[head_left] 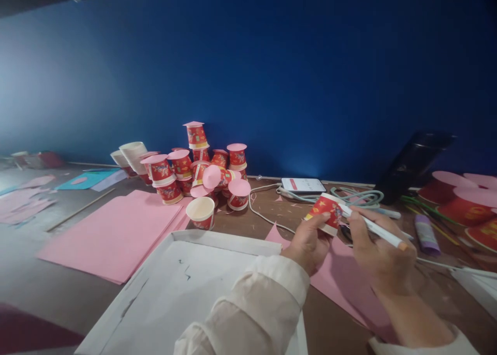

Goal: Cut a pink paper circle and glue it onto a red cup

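Note:
My left hand (310, 243) is closed around a red patterned paper cup (323, 210), tilted with its white rim toward the lower right. In my right hand (382, 251) is a white pen (382, 233) with an orange end, perhaps a glue pen or marker; its tip meets the cup's base edge or lies very close to it. Below both hands lies a sheet of pink paper (341, 282). Left of them, an upright paper cup (201, 211) stands with its mouth up.
Stacked red cups (171, 176) with pink discs stand by the blue wall (248, 75). Pink sheets (104, 236) and a white box lid (194, 262) lie in front. A phone (303, 185), cables (359, 195), a purple glue stick (427, 235) and a black bottle (409, 163) are right.

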The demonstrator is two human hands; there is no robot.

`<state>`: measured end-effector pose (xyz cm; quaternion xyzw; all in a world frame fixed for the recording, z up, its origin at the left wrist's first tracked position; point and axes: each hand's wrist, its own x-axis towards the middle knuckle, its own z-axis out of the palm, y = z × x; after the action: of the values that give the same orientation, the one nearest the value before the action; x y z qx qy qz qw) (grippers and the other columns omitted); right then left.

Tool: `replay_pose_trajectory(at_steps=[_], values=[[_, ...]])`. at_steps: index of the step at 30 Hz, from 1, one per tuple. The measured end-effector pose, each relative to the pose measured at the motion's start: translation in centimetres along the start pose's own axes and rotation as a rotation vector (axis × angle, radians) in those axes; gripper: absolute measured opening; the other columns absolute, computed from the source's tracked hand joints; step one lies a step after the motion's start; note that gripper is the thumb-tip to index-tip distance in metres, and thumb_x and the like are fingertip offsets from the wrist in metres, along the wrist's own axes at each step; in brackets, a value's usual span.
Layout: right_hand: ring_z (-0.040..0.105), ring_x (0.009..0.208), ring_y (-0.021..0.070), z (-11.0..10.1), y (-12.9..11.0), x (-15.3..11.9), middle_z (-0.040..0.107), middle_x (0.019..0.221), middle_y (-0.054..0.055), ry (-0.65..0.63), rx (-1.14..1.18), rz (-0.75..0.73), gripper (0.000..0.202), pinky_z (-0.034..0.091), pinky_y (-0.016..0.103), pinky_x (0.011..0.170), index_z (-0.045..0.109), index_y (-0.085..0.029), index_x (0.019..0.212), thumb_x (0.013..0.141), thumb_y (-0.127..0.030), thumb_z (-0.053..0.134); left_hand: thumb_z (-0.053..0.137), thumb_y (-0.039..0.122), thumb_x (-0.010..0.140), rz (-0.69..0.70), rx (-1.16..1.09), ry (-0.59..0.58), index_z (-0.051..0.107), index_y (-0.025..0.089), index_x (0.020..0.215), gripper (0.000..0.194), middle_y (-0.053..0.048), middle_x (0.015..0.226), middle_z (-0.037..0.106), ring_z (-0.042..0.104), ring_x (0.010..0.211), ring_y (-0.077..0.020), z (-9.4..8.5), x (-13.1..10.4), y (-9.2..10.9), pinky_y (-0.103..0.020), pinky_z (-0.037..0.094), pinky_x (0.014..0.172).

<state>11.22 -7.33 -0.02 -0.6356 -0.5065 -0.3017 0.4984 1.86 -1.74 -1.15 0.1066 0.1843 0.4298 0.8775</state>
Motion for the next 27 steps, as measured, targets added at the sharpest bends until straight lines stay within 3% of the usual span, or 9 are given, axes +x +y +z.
replay_pose_trajectory(at_steps=[7,27], values=[[0.079,0.085,0.0264,-0.08,-0.13,-0.02,0.084,0.09,0.01,-0.025,-0.015,0.017,0.029,0.061,0.036,0.077,0.082,-0.019,0.1,0.102,-0.038,0.06,0.084,0.013,0.069,0.013,0.005,-0.05,0.078,0.015,0.092,0.024,-0.009,0.094,0.08,0.076,0.109,-0.0252,-0.08,0.18,-0.19,-0.029,0.054,0.101],[0.076,0.075,0.0218,0.38,0.26,0.19,0.081,0.082,0.008,-0.02,-0.031,-0.066,0.029,0.057,0.032,0.071,0.081,-0.019,0.092,0.102,-0.037,0.059,0.086,0.01,0.065,-0.006,0.0,0.002,0.073,0.017,0.091,0.03,-0.009,0.094,0.079,0.075,0.116,-0.0299,0.1,0.36,-0.24,-0.035,0.055,0.103]])
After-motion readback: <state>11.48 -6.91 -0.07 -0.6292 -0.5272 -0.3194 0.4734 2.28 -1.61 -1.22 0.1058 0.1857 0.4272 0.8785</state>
